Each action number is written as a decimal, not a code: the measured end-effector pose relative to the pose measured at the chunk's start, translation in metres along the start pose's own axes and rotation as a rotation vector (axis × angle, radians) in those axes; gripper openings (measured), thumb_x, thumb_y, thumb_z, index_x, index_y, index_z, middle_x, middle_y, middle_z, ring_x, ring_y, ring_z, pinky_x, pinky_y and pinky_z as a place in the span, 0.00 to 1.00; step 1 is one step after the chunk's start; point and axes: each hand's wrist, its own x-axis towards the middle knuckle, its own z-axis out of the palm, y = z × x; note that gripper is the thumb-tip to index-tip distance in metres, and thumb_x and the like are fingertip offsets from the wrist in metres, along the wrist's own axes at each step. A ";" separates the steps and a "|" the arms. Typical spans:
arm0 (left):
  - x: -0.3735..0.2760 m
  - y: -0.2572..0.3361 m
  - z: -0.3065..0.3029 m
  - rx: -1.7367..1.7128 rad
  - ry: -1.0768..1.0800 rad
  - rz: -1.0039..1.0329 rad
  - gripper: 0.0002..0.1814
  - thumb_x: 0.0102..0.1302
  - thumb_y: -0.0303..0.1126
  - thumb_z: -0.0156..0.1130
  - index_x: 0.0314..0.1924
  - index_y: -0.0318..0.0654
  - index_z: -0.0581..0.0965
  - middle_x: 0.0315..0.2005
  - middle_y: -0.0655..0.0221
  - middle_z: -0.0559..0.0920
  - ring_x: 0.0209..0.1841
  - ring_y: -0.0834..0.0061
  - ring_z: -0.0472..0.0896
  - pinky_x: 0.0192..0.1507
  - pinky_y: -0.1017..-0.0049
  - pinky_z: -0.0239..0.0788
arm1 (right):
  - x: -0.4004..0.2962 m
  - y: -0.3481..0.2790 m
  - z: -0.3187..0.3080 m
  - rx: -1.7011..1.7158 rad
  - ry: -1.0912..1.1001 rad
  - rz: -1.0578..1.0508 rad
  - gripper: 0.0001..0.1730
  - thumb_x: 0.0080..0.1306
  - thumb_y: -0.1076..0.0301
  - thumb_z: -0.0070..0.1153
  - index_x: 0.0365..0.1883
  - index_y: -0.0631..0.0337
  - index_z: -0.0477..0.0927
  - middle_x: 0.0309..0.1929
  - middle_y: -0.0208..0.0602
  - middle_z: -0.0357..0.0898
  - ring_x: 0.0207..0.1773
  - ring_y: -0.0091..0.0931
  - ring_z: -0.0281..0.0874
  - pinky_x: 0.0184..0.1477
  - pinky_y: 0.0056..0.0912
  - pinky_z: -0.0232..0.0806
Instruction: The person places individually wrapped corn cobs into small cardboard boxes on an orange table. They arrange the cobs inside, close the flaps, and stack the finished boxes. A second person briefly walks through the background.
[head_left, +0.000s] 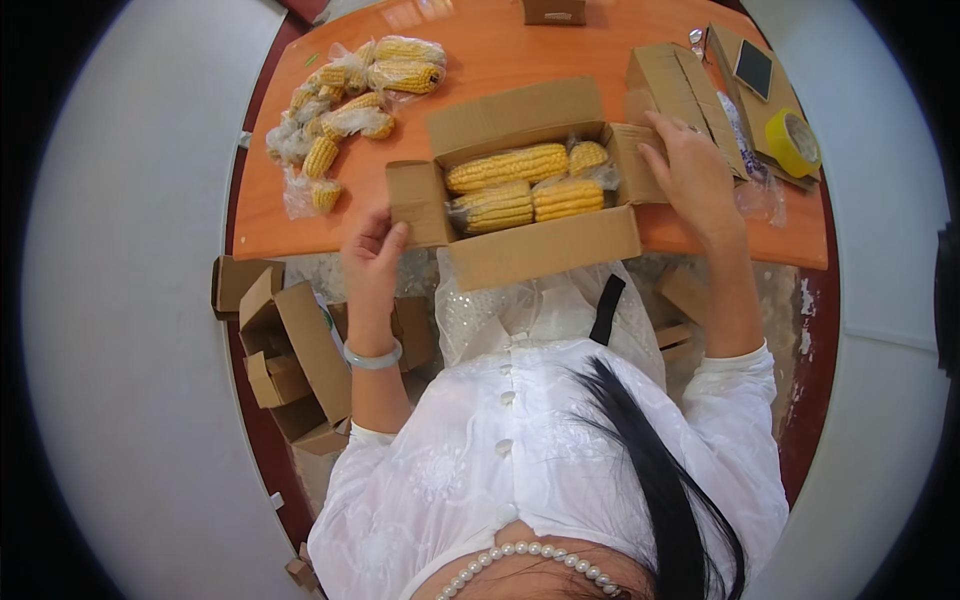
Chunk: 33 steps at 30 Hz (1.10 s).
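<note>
An open cardboard box (546, 247) lies at the near edge of the orange table, its four flaps spread outward. Inside are several pieces of corn on the cob (507, 166) in clear plastic wrap. My left hand (375, 244) pinches the left end flap between thumb and fingers. My right hand (686, 165) is at the right end flap, fingertips near its upper edge; whether it grips the flap is hard to tell. More plastic-wrapped corn pieces (321, 156) are heaped on the table to the left.
Right of the open box are a closed cardboard box (675, 86), a flat cardboard piece (731, 67) with a phone (753, 70), and yellow tape (793, 142). A small box (553, 10) stands at the far edge. Empty cartons (300, 352) lie below the table.
</note>
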 end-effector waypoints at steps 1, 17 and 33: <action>0.005 0.000 -0.010 0.010 0.023 0.024 0.15 0.78 0.26 0.60 0.60 0.30 0.80 0.50 0.67 0.86 0.50 0.79 0.84 0.53 0.76 0.78 | -0.002 -0.002 0.000 -0.013 0.014 0.008 0.21 0.72 0.59 0.62 0.60 0.59 0.81 0.50 0.49 0.86 0.55 0.46 0.82 0.56 0.49 0.75; -0.008 0.014 -0.005 0.618 -0.289 0.409 0.27 0.66 0.20 0.62 0.66 0.38 0.79 0.66 0.63 0.82 0.75 0.57 0.71 0.76 0.57 0.60 | -0.006 -0.029 0.025 0.994 -0.237 -0.013 0.32 0.77 0.54 0.61 0.68 0.71 0.74 0.52 0.42 0.89 0.48 0.33 0.85 0.57 0.32 0.74; 0.003 -0.015 0.027 0.527 0.033 0.339 0.11 0.72 0.23 0.65 0.52 0.37 0.84 0.60 0.62 0.71 0.62 0.74 0.75 0.53 0.76 0.77 | 0.030 -0.022 0.080 1.216 -0.034 0.235 0.18 0.73 0.57 0.66 0.48 0.65 0.84 0.42 0.33 0.77 0.44 0.24 0.77 0.47 0.28 0.74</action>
